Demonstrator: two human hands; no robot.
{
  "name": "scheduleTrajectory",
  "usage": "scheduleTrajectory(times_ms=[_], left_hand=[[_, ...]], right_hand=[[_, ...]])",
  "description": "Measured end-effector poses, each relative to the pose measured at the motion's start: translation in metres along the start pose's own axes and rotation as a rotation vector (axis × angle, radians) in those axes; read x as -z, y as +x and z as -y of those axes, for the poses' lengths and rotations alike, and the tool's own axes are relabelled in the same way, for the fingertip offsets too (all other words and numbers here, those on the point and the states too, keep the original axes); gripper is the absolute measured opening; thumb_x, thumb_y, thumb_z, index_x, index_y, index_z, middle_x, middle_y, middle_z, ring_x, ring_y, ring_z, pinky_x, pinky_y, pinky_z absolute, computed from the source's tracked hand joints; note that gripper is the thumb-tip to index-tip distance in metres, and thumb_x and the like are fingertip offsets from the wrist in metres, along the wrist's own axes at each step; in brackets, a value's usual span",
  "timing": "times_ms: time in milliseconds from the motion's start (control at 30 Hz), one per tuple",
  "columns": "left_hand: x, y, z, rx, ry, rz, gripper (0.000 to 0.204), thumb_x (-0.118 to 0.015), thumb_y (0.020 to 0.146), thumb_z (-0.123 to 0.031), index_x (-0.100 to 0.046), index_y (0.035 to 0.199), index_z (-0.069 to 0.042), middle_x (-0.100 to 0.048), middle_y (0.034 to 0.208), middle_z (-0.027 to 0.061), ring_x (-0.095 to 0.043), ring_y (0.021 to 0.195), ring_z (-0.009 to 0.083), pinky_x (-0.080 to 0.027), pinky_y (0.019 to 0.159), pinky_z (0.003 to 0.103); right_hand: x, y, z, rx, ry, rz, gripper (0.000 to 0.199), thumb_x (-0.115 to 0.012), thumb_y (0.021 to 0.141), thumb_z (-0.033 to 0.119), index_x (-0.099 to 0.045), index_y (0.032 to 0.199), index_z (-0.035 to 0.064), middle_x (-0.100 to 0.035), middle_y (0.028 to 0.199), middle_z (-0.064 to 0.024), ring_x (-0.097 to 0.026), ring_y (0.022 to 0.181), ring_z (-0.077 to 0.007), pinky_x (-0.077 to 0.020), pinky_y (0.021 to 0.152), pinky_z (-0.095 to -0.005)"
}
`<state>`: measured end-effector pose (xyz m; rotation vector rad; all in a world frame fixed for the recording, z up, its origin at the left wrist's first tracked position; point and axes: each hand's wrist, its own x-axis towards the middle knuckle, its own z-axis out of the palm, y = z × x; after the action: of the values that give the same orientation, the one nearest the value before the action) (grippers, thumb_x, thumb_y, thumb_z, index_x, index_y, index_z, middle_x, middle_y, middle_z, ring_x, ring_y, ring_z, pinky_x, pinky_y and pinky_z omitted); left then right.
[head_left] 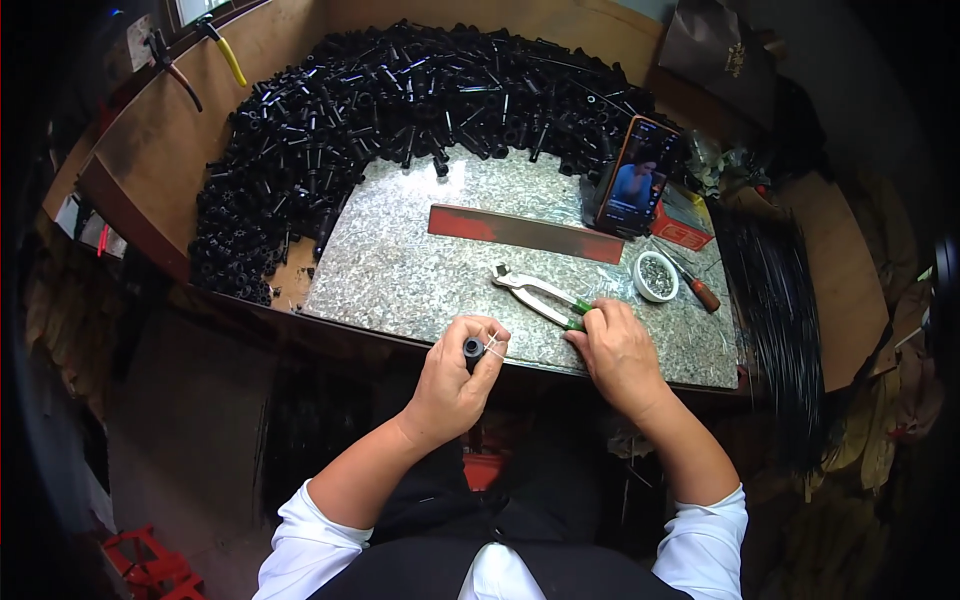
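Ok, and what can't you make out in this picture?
In the head view:
Black tube: far end hidden by the left hand.
Pincers: handle ends hidden by the right hand.
Bits in the white bowl: too small to tell shapes.
Red box: partly behind the phone.

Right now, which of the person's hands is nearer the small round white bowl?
Right. The right hand, touching green-handled metal pincers, is nearer-side and left of the bowl; the left hand, holding a black cylindrical part, is farther left.

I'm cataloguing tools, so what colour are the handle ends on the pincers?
The handle ends are green, seen best in the head view.
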<state>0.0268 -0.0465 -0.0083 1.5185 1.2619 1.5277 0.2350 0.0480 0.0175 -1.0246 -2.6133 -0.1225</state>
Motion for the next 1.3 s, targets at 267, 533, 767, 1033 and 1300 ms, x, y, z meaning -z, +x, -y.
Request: scheduleTrajectory(times_ms=[267, 533, 767, 1033, 1300], left_hand=[[-0.001, 0.002, -0.006, -0.091, -0.006, 0.049, 0.01, -0.05, 0.095, -0.004, -0.041, 0.09, -0.003, -0.062, 0.081, 0.0091, -0.062, 0.08, 0.0142, -0.049, 0.075, 0.029], [0.007, 0.004, -0.003, 0.04, -0.048, 0.121, 0.014, -0.054, 0.094, -0.005, -0.041, 0.088, -0.005, -0.055, 0.071, 0.0032, -0.054, 0.067, 0.0076, -0.044, 0.059, 0.023], [0.005, 0.006, 0.006, 0.044, -0.112, 0.09, 0.047, -0.078, 0.075, -0.003, -0.036, 0.095, -0.008, -0.039, 0.064, -0.004, -0.035, 0.054, 0.0021, -0.032, 0.052, 0.02], [-0.002, 0.003, 0.006, 0.145, -0.108, 0.075, 0.068, -0.087, 0.065, -0.012, -0.035, 0.109, -0.009, -0.046, 0.062, -0.0055, -0.041, 0.055, 0.0038, -0.039, 0.053, 0.021], [-0.011, 0.006, 0.0, -0.036, 0.068, -0.071, 0.044, -0.086, 0.067, -0.02, -0.053, 0.091, -0.005, -0.054, 0.077, 0.0013, -0.048, 0.066, 0.0057, -0.042, 0.061, 0.02]], right_hand=[[0.017, -0.009, 0.0, -0.11, 0.168, -0.004, 0.017, -0.058, 0.09, 0.014, -0.05, 0.094, 0.0003, -0.058, 0.095, -0.0152, -0.06, 0.078, -0.0292, -0.0498, 0.068, -0.0372], [0.055, -0.011, 0.008, -0.301, 0.786, 0.226, 0.017, -0.068, 0.082, 0.009, -0.053, 0.081, 0.0015, -0.061, 0.089, -0.0088, -0.059, 0.069, -0.0151, -0.0476, 0.061, -0.0299], [0.055, -0.012, 0.0, 0.142, -0.207, -0.319, 0.035, -0.072, 0.074, 0.009, -0.049, 0.1, 0.003, -0.045, 0.125, -0.018, -0.045, 0.122, -0.0373, -0.0226, 0.108, -0.0598], [0.047, -0.011, 0.003, 0.235, -0.382, -0.309, 0.025, -0.064, 0.08, 0.008, -0.052, 0.102, 0.0021, -0.044, 0.128, -0.015, -0.042, 0.128, -0.0356, -0.0134, 0.112, -0.0619], [0.054, -0.014, 0.007, 0.201, -0.19, -0.131, 0.026, -0.063, 0.072, 0.003, -0.05, 0.095, 0.0024, -0.048, 0.116, -0.0169, -0.05, 0.115, -0.0359, -0.0286, 0.105, -0.0581]])
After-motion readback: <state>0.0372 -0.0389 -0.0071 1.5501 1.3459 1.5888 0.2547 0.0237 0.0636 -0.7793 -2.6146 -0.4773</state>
